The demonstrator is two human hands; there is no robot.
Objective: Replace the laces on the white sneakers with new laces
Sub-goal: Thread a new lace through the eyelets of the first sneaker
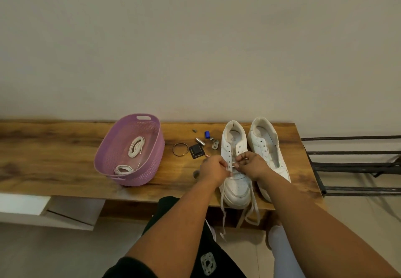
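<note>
On the wooden bench [65, 147], the lace-less sneaker [268, 154] stands beside the left sneaker [235, 177]. There the left hand [213, 170] and right hand [251, 163] pinch its lace [233, 166] at the lower eyelets, apparently mid-threading; next, pulling it through. Coiled laces [135, 146] wait in the purple basket [149, 167]. The insole print is unreadable.

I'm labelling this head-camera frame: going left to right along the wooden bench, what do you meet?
purple basket holding two lace bundles → beaded ring → black square piece → blue cap → left hand → laced sneaker → right hand → unlaced sneaker → black rack.
</note>
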